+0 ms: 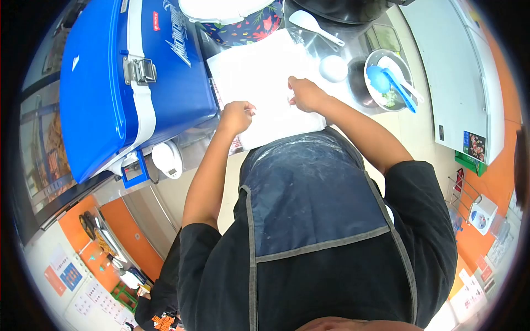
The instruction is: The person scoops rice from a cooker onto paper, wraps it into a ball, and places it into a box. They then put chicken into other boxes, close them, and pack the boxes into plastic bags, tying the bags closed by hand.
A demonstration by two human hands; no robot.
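Your left hand (237, 117) and right hand (308, 95) are above the white sheet (265, 66), fingers curled inward; whether they pinch anything cannot be told. Uneven pull could likely crease it. Leaning in could drag its near edge with your apron (314, 193). Blue box (160, 94) limits leftward reach; round white item (333, 69) and utensil-filled bowl (407, 70) obstruct rightward movement.

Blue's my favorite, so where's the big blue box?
In the head view, the blue box stands on the person's left, beside the white paper.
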